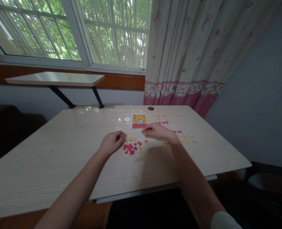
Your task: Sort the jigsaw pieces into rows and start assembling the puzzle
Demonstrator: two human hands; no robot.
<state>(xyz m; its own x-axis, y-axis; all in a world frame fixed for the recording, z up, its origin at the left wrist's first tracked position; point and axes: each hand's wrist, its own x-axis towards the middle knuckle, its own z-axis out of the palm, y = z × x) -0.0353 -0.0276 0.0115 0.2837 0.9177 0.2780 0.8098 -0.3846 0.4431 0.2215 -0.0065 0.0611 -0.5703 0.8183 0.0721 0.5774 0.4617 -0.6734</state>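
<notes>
A loose pile of red, yellow and white jigsaw puzzle pieces (129, 147) lies on the table between my hands. At the pile's left edge is my left hand (112, 142), its fingers curled in; whatever they hold, if anything, is hidden. My right hand (157, 131) is above and to the right of the pile, with thumb and fingertips drawn together close to the lower right corner of a picture card (139, 121). Nothing shows clearly in that pinch. The card has a white cartoon animal on a yellow and red ground.
Rows of yellow puzzle pieces (168, 116) and red pieces (164, 122) are laid out right of the card. More yellow pieces (188, 142) lie beyond my right forearm. A raised shelf (57, 78) stands at the table's back left. A round cable hole (151, 108) is at the back edge.
</notes>
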